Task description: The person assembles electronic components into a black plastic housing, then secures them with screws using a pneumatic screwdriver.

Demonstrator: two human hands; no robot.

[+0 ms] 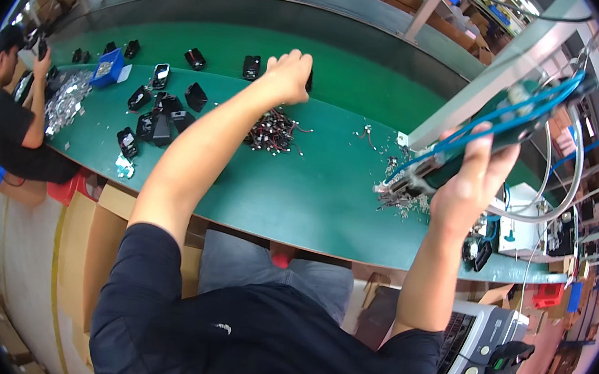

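My left hand (pixel 290 76) reaches out over the far side of the green bench, its fingers curled round a black plastic housing (pixel 310 80) that is mostly hidden behind them. A similar black housing (pixel 252 68) stands just left of that hand. Below the left hand lies a heap of small wired connectors (pixel 273 132) with red and black leads. My right hand (pixel 470 178) is raised at the right, with its fingers round a dark tool with blue hoses (pixel 445 168). The tool's far end is above a scatter of small metal pieces (pixel 406 203); my hand hides part of it.
Several black housings (pixel 164 122) lie on the green bench (pixel 298 201) at left. Beyond them are a blue bin (pixel 107 67) and a silvery pile of parts (pixel 68 101). A co-worker (pixel 11 112) sits at far left. A white box (pixel 523 221) and a metal post (pixel 497 80) stand at right.
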